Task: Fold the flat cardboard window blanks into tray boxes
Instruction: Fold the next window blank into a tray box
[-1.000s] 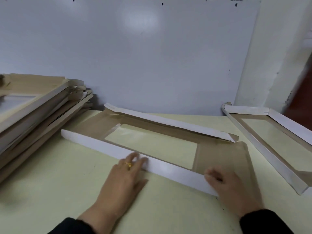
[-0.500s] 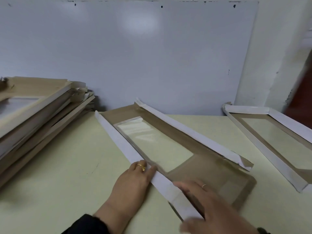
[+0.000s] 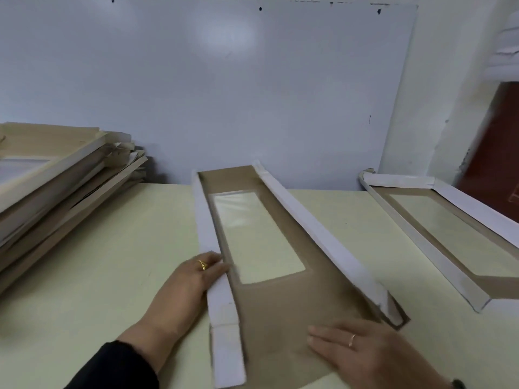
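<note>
In front of me the pale yellow-green table runs back to a large grey-white board leaning upright against the wall, its lower edge behind the table's far edge. Small dark marks dot the board's top edge. To my right a cream plastered wall stands beside the board, and past it shows a dark red-brown door.

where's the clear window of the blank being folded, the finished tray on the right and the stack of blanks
clear window (image 3: 257,234), head view, middle of the film pane
finished tray (image 3: 404,181), head view, white far end wall
stack of blanks (image 3: 64,175), head view, right-hand edges of the pile
</note>
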Tool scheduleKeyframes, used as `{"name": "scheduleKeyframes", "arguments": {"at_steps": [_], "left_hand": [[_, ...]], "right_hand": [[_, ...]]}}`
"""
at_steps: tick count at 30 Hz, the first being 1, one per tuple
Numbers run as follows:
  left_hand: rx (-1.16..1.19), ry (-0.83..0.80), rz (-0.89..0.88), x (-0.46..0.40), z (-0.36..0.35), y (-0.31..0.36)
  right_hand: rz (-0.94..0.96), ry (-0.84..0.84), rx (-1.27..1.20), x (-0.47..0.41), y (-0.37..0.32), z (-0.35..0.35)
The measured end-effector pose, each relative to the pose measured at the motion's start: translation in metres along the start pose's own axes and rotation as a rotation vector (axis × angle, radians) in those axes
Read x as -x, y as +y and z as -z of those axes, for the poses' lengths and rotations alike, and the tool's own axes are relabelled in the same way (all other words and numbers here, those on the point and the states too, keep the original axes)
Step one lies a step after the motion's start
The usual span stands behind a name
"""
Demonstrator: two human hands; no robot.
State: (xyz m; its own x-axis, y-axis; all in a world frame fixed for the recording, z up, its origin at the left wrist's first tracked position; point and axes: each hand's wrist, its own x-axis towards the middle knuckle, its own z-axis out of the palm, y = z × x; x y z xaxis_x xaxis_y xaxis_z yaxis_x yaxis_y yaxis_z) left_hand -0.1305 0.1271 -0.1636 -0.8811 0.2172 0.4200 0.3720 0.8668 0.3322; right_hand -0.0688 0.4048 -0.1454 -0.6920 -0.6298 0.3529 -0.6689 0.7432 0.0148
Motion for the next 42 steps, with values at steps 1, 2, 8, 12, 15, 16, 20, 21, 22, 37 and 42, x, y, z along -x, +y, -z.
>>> {"name": "scheduleKeyframes", "arguments": {"at_steps": [1,2,8,12,15,16,20,21,22,37,42], "left_hand": [[-0.041,-0.012,0.014,0.0,0.0,-0.004],[-0.124,-0.011,0.021,-0.001,0.001,-0.008],[0.022,0.019,0.296,-0.002,0.021,-0.018],[0.029,0.258,-0.007,0.018,0.04,0.017],[0.031,-0.022,-0.363,0.038,0.038,0.065],[0.0,-0.119,-0.438,0.044,0.028,0.072],[-0.058,-0.333,-0.388,0.054,0.012,0.074],[0.039,-0.383,-0.325,0.053,0.011,0.066],[0.117,-0.433,-0.261,0.054,0.011,0.059],[0.591,-0.218,0.109,0.054,0.035,0.038],[0.312,-0.101,0.198,0.053,0.024,0.039]], "right_hand": [[-0.071,-0.067,0.027,-0.002,-0.012,-0.006],[-0.119,-0.112,0.033,-0.002,-0.021,-0.013],[0.053,-0.376,0.129,-0.029,-0.027,-0.011],[0.026,-0.391,0.098,-0.026,-0.029,-0.016],[0.027,-0.375,-0.002,-0.033,-0.029,-0.01],[0.057,-0.356,-0.068,-0.034,-0.026,-0.016],[0.088,-0.196,-0.076,-0.031,-0.02,-0.03],[0.079,-0.224,-0.138,-0.03,-0.019,-0.031],[0.055,-0.277,-0.242,-0.03,-0.018,-0.029],[-0.344,-0.12,-0.86,-0.009,0.03,0.003],[-0.474,0.053,-0.79,-0.012,0.029,-0.015]]}}
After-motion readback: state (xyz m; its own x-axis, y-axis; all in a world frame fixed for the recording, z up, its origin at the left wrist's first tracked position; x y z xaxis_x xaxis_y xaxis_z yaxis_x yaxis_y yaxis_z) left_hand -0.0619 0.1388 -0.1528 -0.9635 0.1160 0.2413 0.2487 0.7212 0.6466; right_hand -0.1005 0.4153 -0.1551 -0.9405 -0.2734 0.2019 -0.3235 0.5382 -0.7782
